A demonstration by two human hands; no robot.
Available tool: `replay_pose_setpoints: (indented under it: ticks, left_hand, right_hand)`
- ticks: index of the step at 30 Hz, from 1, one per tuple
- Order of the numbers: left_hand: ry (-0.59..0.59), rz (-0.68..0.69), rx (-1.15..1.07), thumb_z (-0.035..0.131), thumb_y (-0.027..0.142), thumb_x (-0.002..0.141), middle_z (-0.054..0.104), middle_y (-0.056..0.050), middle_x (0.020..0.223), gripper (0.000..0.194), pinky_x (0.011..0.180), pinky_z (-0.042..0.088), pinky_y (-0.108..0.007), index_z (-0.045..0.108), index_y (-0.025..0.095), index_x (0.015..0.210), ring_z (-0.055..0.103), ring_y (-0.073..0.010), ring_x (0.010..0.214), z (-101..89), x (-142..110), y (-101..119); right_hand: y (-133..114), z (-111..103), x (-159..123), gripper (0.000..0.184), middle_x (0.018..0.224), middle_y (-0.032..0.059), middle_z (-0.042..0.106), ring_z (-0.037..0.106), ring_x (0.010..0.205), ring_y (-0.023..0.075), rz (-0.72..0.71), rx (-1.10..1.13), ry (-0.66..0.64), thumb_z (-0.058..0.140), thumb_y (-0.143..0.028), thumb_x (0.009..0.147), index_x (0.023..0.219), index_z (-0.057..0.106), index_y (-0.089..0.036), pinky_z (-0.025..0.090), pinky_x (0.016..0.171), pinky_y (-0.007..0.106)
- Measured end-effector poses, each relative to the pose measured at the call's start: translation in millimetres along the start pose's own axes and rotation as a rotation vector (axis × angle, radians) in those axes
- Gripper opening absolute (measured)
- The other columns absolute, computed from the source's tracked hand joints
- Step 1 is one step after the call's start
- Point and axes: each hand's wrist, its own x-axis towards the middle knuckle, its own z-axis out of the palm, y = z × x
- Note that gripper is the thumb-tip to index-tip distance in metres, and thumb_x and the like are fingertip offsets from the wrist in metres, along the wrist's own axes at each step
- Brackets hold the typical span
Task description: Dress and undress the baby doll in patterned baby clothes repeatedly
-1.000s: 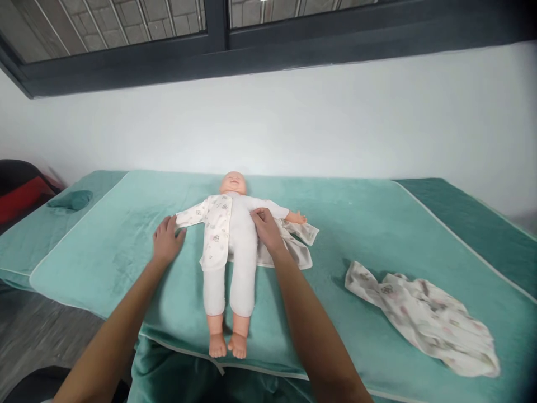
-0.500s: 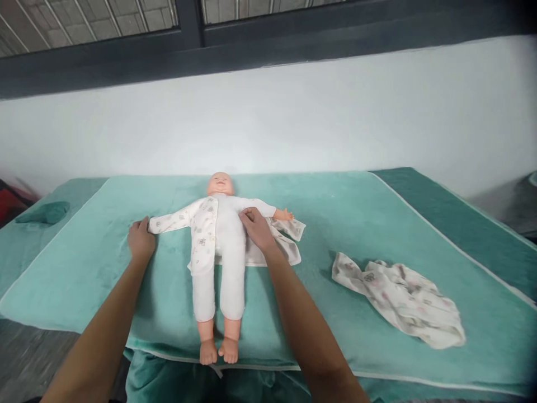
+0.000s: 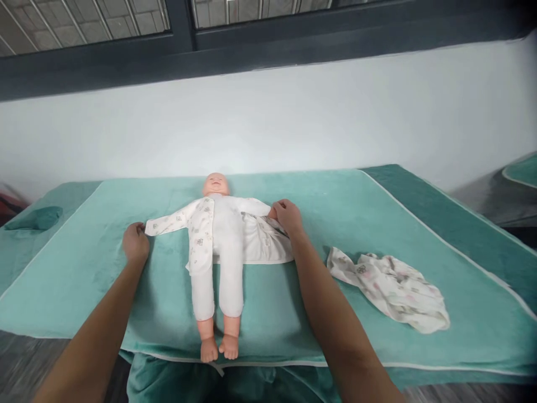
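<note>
A baby doll (image 3: 227, 235) with a white cloth body lies on its back, arms spread. One arm is in the sleeve of a white printed baby shirt (image 3: 200, 235); the shirt's other half (image 3: 266, 246) lies spread under and beside the doll's bare-sleeved arm. My left hand (image 3: 135, 242) is closed at the cuff of the worn sleeve, around the doll's hand, which is hidden by my fingers. My right hand (image 3: 288, 215) is closed on the doll's other hand, with the loose sleeve mostly hidden beneath my hand and wrist.
A crumpled printed baby garment (image 3: 396, 291) lies to the right on the green padded cover (image 3: 335, 201). A small dark green cushion-like piece (image 3: 36, 218) is at the far left. Behind the bed rises a white wall (image 3: 268, 129) under a dark window frame (image 3: 268, 42).
My right hand has moved right from the doll's chest to its hand, over the loose sleeve. My left hand stays at the worn sleeve's cuff. The view has shifted slightly.
</note>
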Motion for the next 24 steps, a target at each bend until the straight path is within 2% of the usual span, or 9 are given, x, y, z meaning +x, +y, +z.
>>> replay_pose_setpoints:
  ticks: [3,6,8,11,14,16,19,22,24]
  left_hand:
    - [-0.005,0.000,0.052,0.033,0.036,0.099,0.070,-0.015,0.120,0.042,0.097,0.047,-0.042,0.064,0.016,0.119,0.061,-0.0296,0.114,-1.4,-2,4]
    - [-0.003,0.020,0.091,0.033,0.045,0.099,0.069,-0.015,0.119,0.047,0.096,0.047,-0.042,0.064,0.016,0.119,0.061,-0.0303,0.113,-2.3,-4,8]
    - [-0.010,0.046,0.103,0.034,0.046,0.099,0.069,-0.015,0.118,0.046,0.096,0.047,-0.042,0.064,0.016,0.118,0.061,-0.0305,0.112,-3.6,-5,9]
    - [-0.015,0.054,0.113,0.037,0.044,0.098,0.069,-0.016,0.116,0.044,0.097,0.047,-0.043,0.063,0.015,0.118,0.061,-0.0311,0.111,-6.7,-6,11]
    - [0.024,0.135,0.073,0.037,0.040,0.099,0.066,-0.017,0.119,0.041,0.103,0.046,-0.043,0.060,0.013,0.120,0.060,-0.0301,0.116,-9.3,-14,26]
    - [0.052,0.266,0.008,0.037,0.035,0.099,0.063,-0.017,0.123,0.038,0.108,0.043,-0.041,0.058,0.013,0.121,0.057,-0.0280,0.121,-9.9,-26,53]
    - [0.038,0.476,-0.124,0.037,0.028,0.100,0.061,-0.015,0.128,0.035,0.109,0.043,-0.039,0.054,0.014,0.128,0.056,-0.0248,0.123,-9.0,-52,122]
    - [-0.248,0.912,-0.087,0.037,0.012,0.095,0.062,-0.011,0.131,0.040,0.110,0.041,-0.039,0.056,0.019,0.129,0.055,-0.0229,0.126,-5.6,-82,204]
    - [-0.333,1.130,0.030,0.044,0.010,0.092,0.060,-0.011,0.137,0.045,0.110,0.038,-0.044,0.054,0.021,0.135,0.051,-0.0262,0.131,-0.2,-99,249]
  right_hand:
    - [-1,1,-1,0.012,0.086,0.0041,0.070,0.064,0.084,0.0205,0.021,0.166,0.033,0.059,-0.035,0.078,0.077,0.062,-0.023,0.048,0.081,0.036]
    - [-5,-7,-2,0.013,0.089,0.0045,0.073,0.069,0.094,0.0209,0.069,0.652,0.054,0.063,-0.037,0.075,0.075,0.058,-0.025,0.054,0.084,0.036]
    - [-8,-12,-4,0.017,0.099,0.0063,0.074,0.069,0.106,0.0219,0.107,0.933,-0.002,0.065,-0.041,0.077,0.075,0.057,-0.026,0.056,0.088,0.038]
    - [-12,-13,-8,0.019,0.106,0.0077,0.074,0.067,0.114,0.0224,0.162,1.039,-0.151,0.070,-0.043,0.075,0.078,0.059,-0.028,0.058,0.090,0.039]
    - [-14,-1,-13,0.027,0.093,0.0062,0.074,0.070,0.104,0.0242,0.220,0.996,-0.284,0.082,-0.036,0.064,0.079,0.062,-0.026,0.059,0.086,0.039]
    - [-13,7,-14,0.032,0.085,0.0037,0.072,0.071,0.096,0.0234,0.247,0.968,-0.335,0.086,-0.036,0.060,0.077,0.062,-0.025,0.059,0.082,0.037]
    - [-12,14,-11,0.033,0.078,0.0021,0.069,0.070,0.086,0.0220,0.272,0.933,-0.353,0.084,-0.045,0.062,0.074,0.061,-0.025,0.058,0.078,0.036]
    - [-14,15,-8,0.036,0.073,0.0031,0.064,0.066,0.077,0.0223,0.290,0.893,-0.387,0.078,-0.056,0.066,0.071,0.059,-0.025,0.057,0.073,0.039]
    - [-16,15,-10,0.041,0.070,0.0039,0.061,0.063,0.073,0.0221,0.246,0.812,-0.415,0.069,-0.064,0.073,0.070,0.056,-0.025,0.057,0.073,0.041]
